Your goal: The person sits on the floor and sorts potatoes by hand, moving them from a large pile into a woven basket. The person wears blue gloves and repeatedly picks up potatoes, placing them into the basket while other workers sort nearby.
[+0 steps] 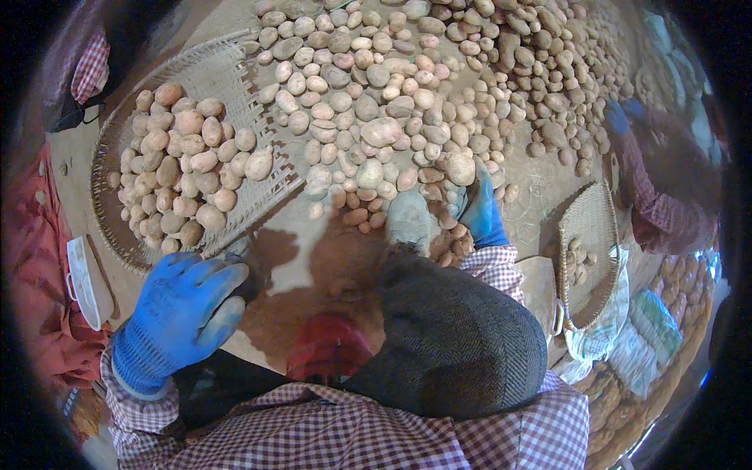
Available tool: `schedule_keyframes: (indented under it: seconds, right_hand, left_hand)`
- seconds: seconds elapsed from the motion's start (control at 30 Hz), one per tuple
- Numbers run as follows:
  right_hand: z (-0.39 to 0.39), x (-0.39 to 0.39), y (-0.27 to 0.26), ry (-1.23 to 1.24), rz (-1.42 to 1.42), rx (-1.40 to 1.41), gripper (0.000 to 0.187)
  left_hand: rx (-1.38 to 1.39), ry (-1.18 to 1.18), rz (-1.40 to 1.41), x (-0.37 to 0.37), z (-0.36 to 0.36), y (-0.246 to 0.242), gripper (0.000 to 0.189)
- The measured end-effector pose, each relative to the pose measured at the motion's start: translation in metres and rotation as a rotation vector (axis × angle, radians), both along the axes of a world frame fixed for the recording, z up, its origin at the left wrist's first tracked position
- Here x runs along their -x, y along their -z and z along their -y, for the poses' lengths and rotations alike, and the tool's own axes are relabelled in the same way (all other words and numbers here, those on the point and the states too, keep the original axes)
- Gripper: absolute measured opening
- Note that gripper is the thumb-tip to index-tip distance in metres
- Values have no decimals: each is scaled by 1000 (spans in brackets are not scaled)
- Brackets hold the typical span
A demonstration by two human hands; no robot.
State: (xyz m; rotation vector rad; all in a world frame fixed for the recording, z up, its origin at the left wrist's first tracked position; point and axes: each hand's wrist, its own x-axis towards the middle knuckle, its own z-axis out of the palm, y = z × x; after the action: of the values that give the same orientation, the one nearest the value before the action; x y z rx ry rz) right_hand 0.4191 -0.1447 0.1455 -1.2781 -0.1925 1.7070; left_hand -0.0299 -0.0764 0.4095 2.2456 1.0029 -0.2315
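My left hand (pixel 187 308), in a blue knit work glove with greyish fingers, hovers by the near rim of a wide woven scoop basket (pixel 235 88). Its thumb stands apart from the bent fingers, and no object shows in it. Heaped in that basket are many potatoes (pixel 176 158). My right hand (pixel 480 211), gloved alike, reaches down beside my shoe (pixel 408 217). Its fingers close around a large round potato (pixel 460 168); part of the grip is hidden. Loose potatoes (pixel 382 132) spread over the floor ahead of both hands.
A larger potato pile (pixel 540 59) rises at the far right. Another person (pixel 664 170) with blue gloves works there. A smaller basket (pixel 589 258) holds several potatoes. Filled sacks (pixel 617 399) lie at right. On the left are a white container (pixel 88 282) and red cloth (pixel 35 264). Something red (pixel 329 346) lies beneath me.
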Motion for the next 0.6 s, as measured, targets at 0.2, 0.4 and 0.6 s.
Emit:
schedule_keyframes:
  seconds: [0.2, 0.4, 0.6]
  right_hand:
    - [-10, 9, -6, 82, -111, 15, 57]
    - [-51, 85, -28, -248, 147, -201, 52]
    - [-107, 156, -27, -1027, 489, -976, 58]
  left_hand:
    - [9, 1, -28, 2, 4, -2, 37]
    - [38, 60, 6, -3, 6, -1, 39]
    - [32, 76, 17, -8, 10, -3, 40]
